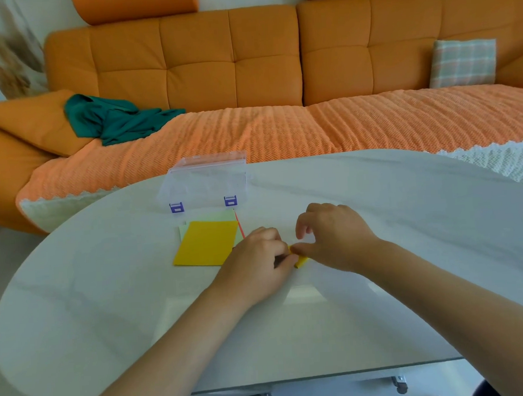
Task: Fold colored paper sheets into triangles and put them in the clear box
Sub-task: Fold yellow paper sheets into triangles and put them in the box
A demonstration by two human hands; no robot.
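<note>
A small folded yellow paper piece lies on the white table, mostly hidden between my hands. My left hand holds its left side with curled fingers. My right hand pinches its top end between thumb and forefinger, the other fingers raised. To the left lies a stack of paper sheets, yellow on top, pale green and a red edge beneath. Behind the stack stands the clear box with purple latches, its lid up.
An orange sofa with a textured throw runs behind the table. A green cloth and a checked cushion lie on it. The table's front edge sits close to me, with castor wheels below.
</note>
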